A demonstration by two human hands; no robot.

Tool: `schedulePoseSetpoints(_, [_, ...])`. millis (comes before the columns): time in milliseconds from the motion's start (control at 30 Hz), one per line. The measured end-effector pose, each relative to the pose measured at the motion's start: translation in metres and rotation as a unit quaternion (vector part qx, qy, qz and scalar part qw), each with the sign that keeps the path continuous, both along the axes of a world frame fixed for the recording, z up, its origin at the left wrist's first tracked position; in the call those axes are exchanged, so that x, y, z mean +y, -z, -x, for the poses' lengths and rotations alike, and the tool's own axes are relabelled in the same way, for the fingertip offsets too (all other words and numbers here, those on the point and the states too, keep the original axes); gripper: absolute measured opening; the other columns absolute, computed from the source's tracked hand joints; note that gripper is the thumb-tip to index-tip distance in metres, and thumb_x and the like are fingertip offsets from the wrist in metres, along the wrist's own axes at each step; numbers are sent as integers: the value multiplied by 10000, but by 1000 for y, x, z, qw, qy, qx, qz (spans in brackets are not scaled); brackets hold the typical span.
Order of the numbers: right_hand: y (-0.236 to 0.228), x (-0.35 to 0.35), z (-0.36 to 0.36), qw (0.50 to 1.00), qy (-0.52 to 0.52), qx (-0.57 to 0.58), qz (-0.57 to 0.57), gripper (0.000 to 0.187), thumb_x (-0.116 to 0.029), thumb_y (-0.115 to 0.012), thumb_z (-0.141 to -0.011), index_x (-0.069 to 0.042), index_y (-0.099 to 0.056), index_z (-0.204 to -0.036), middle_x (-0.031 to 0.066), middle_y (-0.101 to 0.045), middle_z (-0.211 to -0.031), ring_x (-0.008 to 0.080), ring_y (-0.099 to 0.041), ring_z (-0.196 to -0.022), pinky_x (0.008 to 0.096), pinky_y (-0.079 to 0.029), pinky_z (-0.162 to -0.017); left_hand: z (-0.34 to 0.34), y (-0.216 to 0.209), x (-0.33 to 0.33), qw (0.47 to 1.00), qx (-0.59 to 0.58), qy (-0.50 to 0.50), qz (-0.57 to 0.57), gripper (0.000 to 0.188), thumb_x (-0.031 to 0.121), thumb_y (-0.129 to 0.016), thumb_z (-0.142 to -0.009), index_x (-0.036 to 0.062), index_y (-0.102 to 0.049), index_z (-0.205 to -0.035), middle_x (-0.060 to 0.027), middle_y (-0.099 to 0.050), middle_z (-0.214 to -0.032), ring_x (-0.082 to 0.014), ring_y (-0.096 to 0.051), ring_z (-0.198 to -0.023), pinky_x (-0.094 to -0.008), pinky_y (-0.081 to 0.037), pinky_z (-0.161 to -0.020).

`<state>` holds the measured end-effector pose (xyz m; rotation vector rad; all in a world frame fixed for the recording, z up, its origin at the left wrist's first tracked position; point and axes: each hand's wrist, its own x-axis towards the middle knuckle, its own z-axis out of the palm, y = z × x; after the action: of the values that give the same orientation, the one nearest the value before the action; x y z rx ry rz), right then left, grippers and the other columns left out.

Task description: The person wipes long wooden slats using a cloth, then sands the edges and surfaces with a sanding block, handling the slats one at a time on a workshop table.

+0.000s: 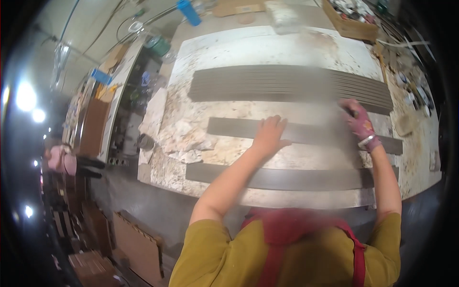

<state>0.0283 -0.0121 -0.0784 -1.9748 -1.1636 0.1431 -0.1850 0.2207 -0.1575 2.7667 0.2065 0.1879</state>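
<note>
A long grey strip (232,127) lies crosswise in the middle of the stained white worktop (215,48). My left hand (271,136) is bare and rests flat on this strip, fingers spread. Over the strip's right part is my right hand (359,123), in a pink glove with the fingers curled round something dark that I cannot make out. Nearer me lies a second grey strip (287,178). Farther back, several more grey strips (244,83) lie side by side in a row. A blurred smear hides part of the strips left of my right hand.
Crumpled paper (184,138) and a dark cup (145,141) sit at the worktop's left. At the back are a blue bottle (189,12) and a wooden box (351,28) of odds and ends. Small tools clutter the right edge. Far left stands another person (67,160); cardboard (136,246) stands below.
</note>
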Motion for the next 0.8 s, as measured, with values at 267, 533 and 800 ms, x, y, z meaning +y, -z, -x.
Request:
schedulePoseSetpoints(267, [-40,211,109,977,-196,-78,27,302,-241,-604,-851,-53,-592,-1087,134,-602,-991,299,-592,-907,361,-467,-819,102,-35,116,974,134,-173,-52,849,577,-611,-771,184,-282,-1448,-143,-203,-1517,-367,-161,-1399,-655,-150,-1057])
schedulePoseSetpoints(533, [-22,289,142,969,-224,-18,102,283,-233,-630,-823,-88,-617,-1066,125,-613,-1005,316,-604,-898,383,-485,-788,151,-40,152,984,78,-156,-40,692,404,-655,-794,65,-421,-1350,-164,-423,-1370,-337,-340,-1307,-518,-272,-1057])
schedulePoseSetpoints(800, [10,375,228,875,-357,-211,250,172,-148,-614,-771,-108,-651,-934,139,-635,-991,341,-617,-933,435,-504,-755,64,16,55,993,-44,-49,98,633,327,-694,-768,44,-463,-1284,-134,-440,-1354,-328,-333,-1299,-453,-286,-1074])
